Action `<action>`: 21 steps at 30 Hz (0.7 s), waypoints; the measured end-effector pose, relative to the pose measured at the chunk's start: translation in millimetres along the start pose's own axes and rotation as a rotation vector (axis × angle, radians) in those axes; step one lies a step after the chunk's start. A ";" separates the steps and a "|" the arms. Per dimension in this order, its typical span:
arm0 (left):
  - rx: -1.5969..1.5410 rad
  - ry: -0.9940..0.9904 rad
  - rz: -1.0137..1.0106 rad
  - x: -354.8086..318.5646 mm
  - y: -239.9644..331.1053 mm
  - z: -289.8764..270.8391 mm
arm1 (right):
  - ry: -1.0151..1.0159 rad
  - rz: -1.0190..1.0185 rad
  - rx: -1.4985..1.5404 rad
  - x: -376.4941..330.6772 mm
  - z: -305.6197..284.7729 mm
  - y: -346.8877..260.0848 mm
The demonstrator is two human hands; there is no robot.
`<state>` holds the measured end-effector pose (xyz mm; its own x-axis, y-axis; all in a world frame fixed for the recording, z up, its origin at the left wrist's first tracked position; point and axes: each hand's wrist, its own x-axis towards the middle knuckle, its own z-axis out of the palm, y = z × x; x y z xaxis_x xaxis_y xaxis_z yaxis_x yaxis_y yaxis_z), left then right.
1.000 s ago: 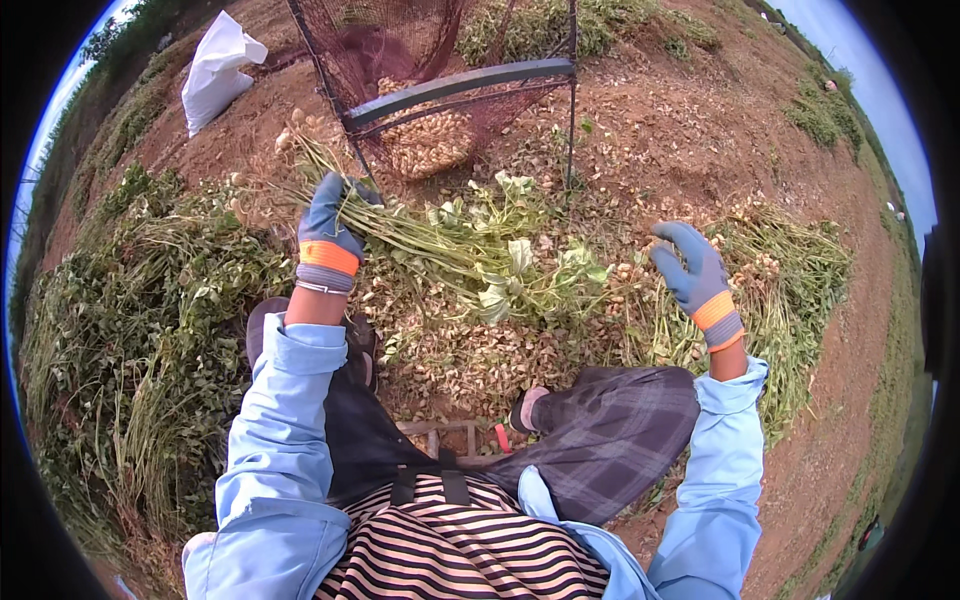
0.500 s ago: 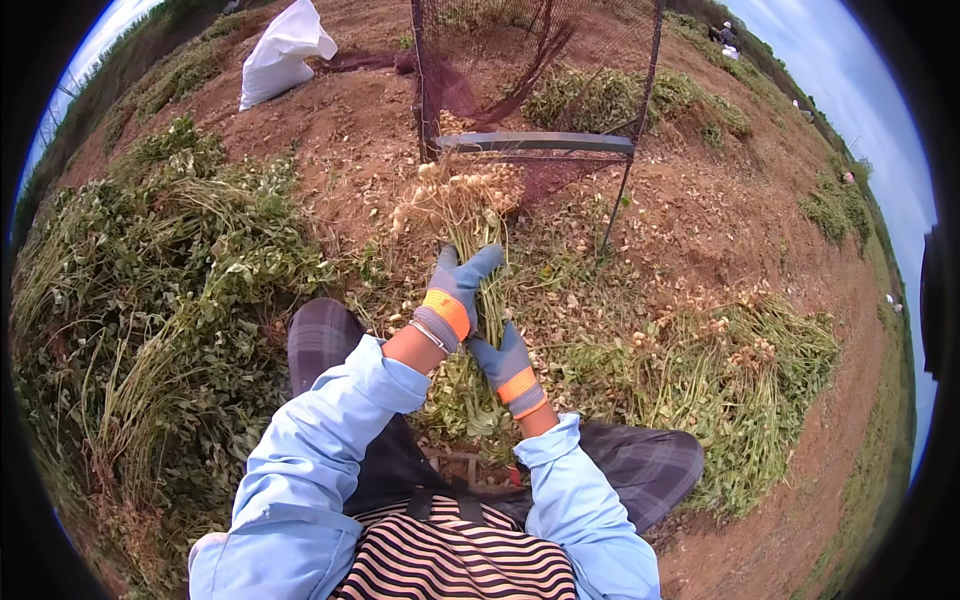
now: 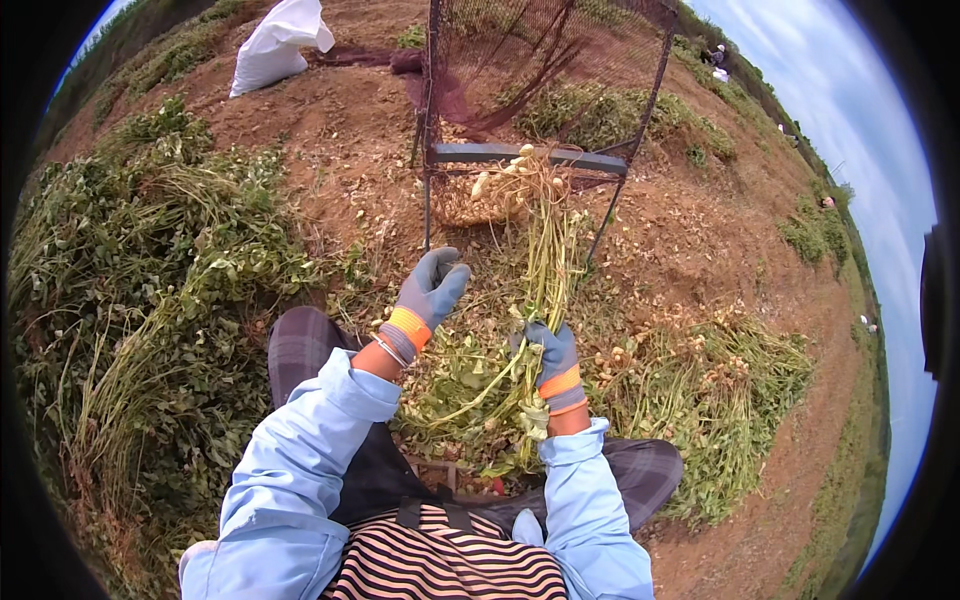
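Observation:
My right hand (image 3: 550, 355), in a grey-blue glove with an orange cuff, is closed around the green stems of a bunch of peanut plants (image 3: 550, 260). The bunch stands upright, its roots and pale pods at the top against the grey bar (image 3: 480, 153) of a netted frame. Leaves hang below the hand, over my lap. My left hand (image 3: 432, 287), gloved the same way, is apart from the bunch, to its left. Its fingers are loosely curled with the thumb apart from them, and nothing shows between them.
Dark red netting (image 3: 550, 70) hangs on the frame ahead. A large heap of pulled plants (image 3: 150, 270) lies at my left, and a smaller pile with pods (image 3: 720, 400) at my right. A white sack (image 3: 280, 50) stands at the far left. A distant person (image 3: 718, 55) is at the far right.
My left hand has let go of the stems and moved slightly left. My right hand has moved right with the bunch, whose pods are now at the frame's bar. The view has shifted a little.

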<state>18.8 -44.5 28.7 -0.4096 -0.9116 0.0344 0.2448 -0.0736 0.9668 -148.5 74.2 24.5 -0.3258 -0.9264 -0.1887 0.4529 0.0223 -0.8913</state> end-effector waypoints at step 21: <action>-0.538 0.277 -0.147 12.0 25.3 -73.4 | 0.313 -0.219 -1.155 193.1 31.8 -46.6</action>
<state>84.6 -87.0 35.0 -0.2477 -0.9421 -0.2263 0.6410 -0.3345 0.6908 -206.2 -117.7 42.7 -0.5613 -0.8252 0.0625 -0.5902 0.3462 -0.7293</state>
